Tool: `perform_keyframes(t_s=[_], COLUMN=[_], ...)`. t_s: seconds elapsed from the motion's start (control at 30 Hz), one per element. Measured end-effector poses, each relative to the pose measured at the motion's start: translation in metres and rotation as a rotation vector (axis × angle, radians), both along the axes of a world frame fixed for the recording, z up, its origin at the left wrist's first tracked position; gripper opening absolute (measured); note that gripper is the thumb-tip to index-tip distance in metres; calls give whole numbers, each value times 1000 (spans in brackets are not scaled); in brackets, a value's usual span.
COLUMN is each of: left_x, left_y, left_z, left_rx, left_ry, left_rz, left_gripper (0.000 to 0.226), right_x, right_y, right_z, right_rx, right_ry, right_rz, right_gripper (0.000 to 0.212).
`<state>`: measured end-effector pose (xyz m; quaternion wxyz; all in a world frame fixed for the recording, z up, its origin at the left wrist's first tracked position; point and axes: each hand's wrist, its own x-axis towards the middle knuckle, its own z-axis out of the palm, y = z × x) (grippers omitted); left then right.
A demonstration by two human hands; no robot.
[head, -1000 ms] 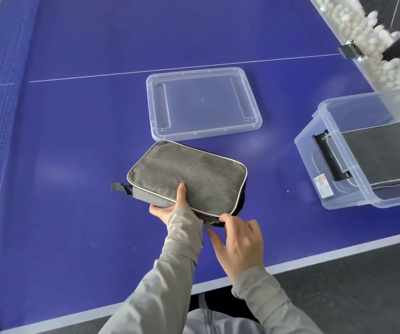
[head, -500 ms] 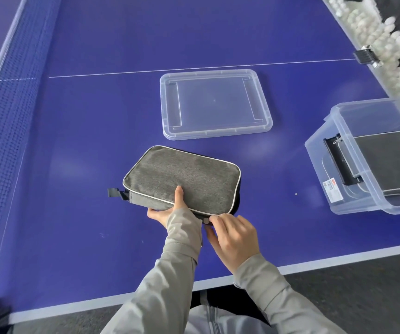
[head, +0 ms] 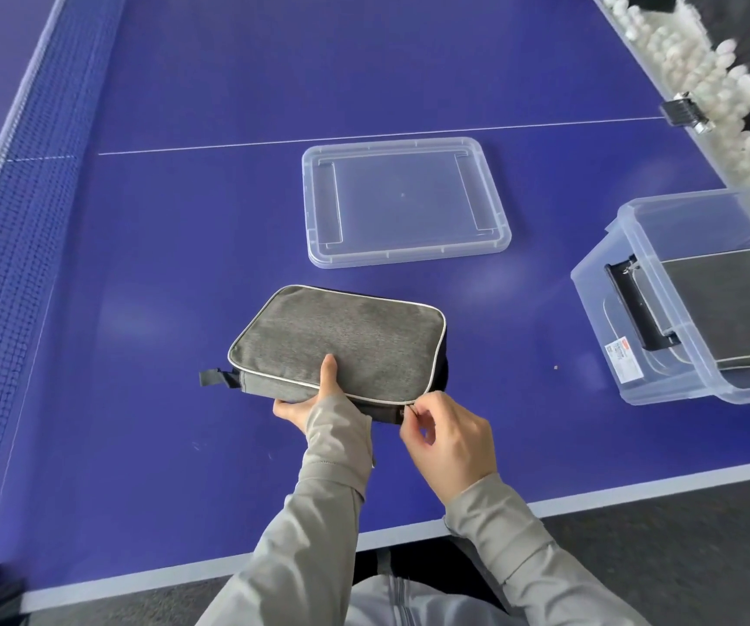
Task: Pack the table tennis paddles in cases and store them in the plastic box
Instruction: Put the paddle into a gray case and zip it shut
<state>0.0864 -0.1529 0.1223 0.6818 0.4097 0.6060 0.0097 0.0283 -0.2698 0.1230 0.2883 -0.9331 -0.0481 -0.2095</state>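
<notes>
Now the left hand [head: 295,411] clamps the grey case [head: 341,338] on the table [head: 138,399]; the right hand [head: 452,447] pinches its zipper pull [head: 412,410].

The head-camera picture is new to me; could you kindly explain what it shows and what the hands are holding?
No machine here: a person wears a camera on the head, looking down at their own hands. The left hand grips the near edge of a grey case, thumb on top; the right hand pinches the zipper pull at its near right corner. The case lies on a blue tennis table, its net at the left. Beyond lies a clear lid; at the right an open plastic box holds another case.
</notes>
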Motion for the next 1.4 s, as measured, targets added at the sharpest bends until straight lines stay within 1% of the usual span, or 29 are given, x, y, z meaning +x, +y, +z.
perform_keyframes(t_s=[0.13, 0.23, 0.33, 0.43, 0.53, 0.67, 0.8, 0.9, 1.0, 1.07, 1.17, 1.3, 1.4], left_x=[-1, -7, -14, -19, -17, -10, -5, -2, -2, -1, 4, 14, 21], left_y=[9, 18, 27, 37, 49, 71, 91, 101, 110, 116, 124, 135, 141], left_z=[4, 7, 7, 6, 6, 12, 19, 27, 33, 36, 46, 61, 71], left_rx=[30, 57, 9, -25, -8, 4, -45, -50, -3, 62, 211, 419, 617], left_ry=[-74, -106, -146, -233, -311, -406, -484, -564, -651, -687, -696, -649, -565], left_rz=[-22, -131, -256, -348, -411, -514, -678, -847, -1035, -1141, -1324, -1505, -1651], left_gripper=[75, 63, 53, 46, 53, 52, 56, 59, 64, 70, 74, 77, 76], right_x=[-3, 5, 23, 42, 54, 70, 88, 105, 122, 131, 135, 138, 137], right_y=[-14, -30, -51, -70, -75, -78, -71, -62, -64, -67, -68, -61, -47], right_z=[3, 4, 5, 8, 14, 28, 48, 61, 73, 78, 79, 82, 93], right_rx=[244, 391, 579, 731, 829, 802, 755, 725, 738, 747, 715, 658, 626], right_ry=[21, 57, 100, 236, 436, 623, 692, 660, 538, 488, 498, 527, 536], right_rz=[-154, -223, -318, -300, -246, -51, 147, 175, 103, 81, 106, 148, 250], right_gripper=[14, 14, 15, 14, 17, 22, 27, 30, 32, 31, 30, 27, 26])
